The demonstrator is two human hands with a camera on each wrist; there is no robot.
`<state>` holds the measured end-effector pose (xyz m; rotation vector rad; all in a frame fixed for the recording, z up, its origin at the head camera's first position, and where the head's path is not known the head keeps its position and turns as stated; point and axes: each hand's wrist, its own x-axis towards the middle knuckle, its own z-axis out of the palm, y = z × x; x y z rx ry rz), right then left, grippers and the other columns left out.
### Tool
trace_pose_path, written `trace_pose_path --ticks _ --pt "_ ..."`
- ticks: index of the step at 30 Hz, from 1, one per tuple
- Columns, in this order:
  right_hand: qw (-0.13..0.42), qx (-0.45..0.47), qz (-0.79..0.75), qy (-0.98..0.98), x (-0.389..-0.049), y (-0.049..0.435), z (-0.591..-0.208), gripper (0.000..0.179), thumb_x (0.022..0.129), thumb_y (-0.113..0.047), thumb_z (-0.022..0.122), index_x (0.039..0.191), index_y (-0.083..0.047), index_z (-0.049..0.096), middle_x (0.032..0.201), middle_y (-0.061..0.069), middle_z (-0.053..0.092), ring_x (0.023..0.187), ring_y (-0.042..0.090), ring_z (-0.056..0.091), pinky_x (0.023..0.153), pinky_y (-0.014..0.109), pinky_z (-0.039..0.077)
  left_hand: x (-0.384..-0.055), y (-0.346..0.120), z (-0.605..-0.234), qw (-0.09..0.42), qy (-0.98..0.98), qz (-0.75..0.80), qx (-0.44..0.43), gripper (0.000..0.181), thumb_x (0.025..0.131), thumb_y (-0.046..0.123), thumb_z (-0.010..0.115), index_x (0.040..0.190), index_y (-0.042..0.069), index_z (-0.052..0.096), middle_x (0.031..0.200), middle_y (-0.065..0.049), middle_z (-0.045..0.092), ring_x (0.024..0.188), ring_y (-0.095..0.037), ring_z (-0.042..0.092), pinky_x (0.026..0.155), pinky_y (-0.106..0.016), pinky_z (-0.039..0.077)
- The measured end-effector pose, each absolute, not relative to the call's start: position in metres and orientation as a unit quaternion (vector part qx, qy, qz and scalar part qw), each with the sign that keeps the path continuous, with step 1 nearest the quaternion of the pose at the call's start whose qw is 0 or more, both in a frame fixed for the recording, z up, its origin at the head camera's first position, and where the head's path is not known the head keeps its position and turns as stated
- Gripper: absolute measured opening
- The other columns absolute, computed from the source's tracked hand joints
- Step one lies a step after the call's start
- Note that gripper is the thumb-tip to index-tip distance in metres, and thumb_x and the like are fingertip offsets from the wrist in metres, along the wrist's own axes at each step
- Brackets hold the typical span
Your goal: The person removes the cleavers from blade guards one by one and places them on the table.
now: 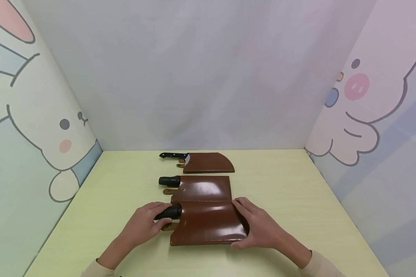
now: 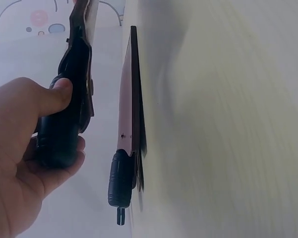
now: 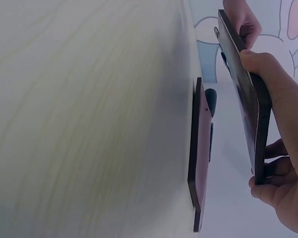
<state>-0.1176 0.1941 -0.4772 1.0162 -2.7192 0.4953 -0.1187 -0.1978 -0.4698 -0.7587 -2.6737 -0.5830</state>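
Both hands hold a sheathed cleaver just above the table; its brown leather sheath (image 1: pixel 209 221) hides the blade. My left hand (image 1: pixel 143 225) grips its black handle (image 2: pixel 57 141), thumb on one side and fingers on the other. At the sheath's opposite end, my right hand (image 1: pixel 260 227) pinches the edges between thumb and fingers, as the right wrist view shows too. Behind it lies a second sheathed knife (image 1: pixel 206 188) with a black handle (image 1: pixel 168 181). Its strap with a snap (image 1: pixel 170 191) sticks out beside the handle.
Farther back on the pale wood-grain table (image 1: pixel 280 181) lies a third knife in a brown sheath (image 1: pixel 209 162), its black riveted handle (image 1: pixel 173 155) pointing left. A white back wall (image 1: pixel 201 77) and cartoon-printed side walls (image 1: pixel 384 96) enclose the table.
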Motion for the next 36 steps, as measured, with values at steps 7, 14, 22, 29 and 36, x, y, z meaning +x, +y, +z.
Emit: trace_pose_path --ticks 7,14,22,29,36 --pt "0.102 0.345 0.171 -0.917 -0.117 0.195 -0.477 0.118 0.065 -0.075 0.082 0.15 -0.001 0.048 0.149 0.01 0.049 0.13 0.025 0.057 0.098 0.042 0.055 -0.12 -0.2 -0.471 0.162 -0.926 -0.21 -0.269 0.039 0.08 0.025 0.09 0.114 0.013 0.076 0.107 0.001 0.075 0.093 -0.014 0.07 0.075 -0.032 0.059" --pt "0.115 0.352 0.178 -0.912 -0.121 0.2 -0.478 0.118 0.065 -0.076 0.081 0.149 0.0 0.049 0.148 0.008 0.05 0.128 0.021 0.058 0.097 0.038 0.056 -0.12 -0.203 -0.473 0.181 -0.921 -0.209 -0.275 0.039 0.079 0.024 0.09 0.114 0.012 0.076 0.107 0.0 0.075 0.095 -0.016 0.071 0.075 -0.034 0.06" --pt "0.125 0.353 0.18 -0.91 -0.123 0.202 -0.478 0.119 0.061 -0.068 0.089 0.149 0.001 0.049 0.149 0.006 0.048 0.129 0.023 0.057 0.097 0.04 0.056 -0.121 -0.206 -0.472 0.205 -0.912 -0.216 -0.281 0.038 0.078 0.024 0.09 0.111 0.01 0.075 0.107 -0.001 0.075 0.097 -0.018 0.073 0.076 -0.036 0.061" --pt "0.129 0.357 0.186 -0.906 -0.124 0.204 -0.479 0.118 0.062 -0.068 0.089 0.149 0.001 0.049 0.149 0.006 0.048 0.129 0.023 0.057 0.096 0.04 0.057 -0.123 -0.206 -0.473 0.199 -0.911 -0.227 -0.28 0.038 0.079 0.023 0.089 0.112 0.01 0.075 0.109 -0.003 0.076 0.098 -0.021 0.073 0.077 -0.037 0.061" --pt "0.141 0.354 0.189 -0.905 -0.124 0.207 -0.481 0.119 0.059 -0.067 0.09 0.148 0.001 0.05 0.148 0.006 0.048 0.127 0.023 0.058 0.093 0.04 0.058 -0.125 -0.212 -0.475 0.201 -0.913 -0.223 -0.277 0.039 0.078 0.024 0.09 0.113 0.013 0.076 0.109 -0.001 0.076 0.096 -0.019 0.073 0.075 -0.036 0.061"
